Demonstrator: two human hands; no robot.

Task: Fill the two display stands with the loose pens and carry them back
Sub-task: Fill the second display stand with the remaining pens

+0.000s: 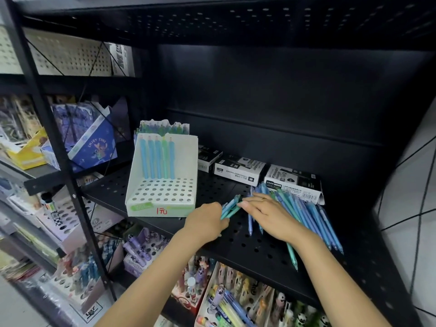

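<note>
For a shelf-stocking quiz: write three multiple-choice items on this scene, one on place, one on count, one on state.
1. Where is the loose pen pile?
A. right of the white stand
B. inside the stand
C. on the floor

2. How many pens stand in the front stand?
A. none
B. five
C. over twenty

3. What is the left hand doing?
A. resting empty
B. gripping pens
C. lifting a box

Answers: A, the pile lies on the shelf under the right hand; B, five in the back row; B, the pens stick out of the fist.
</note>
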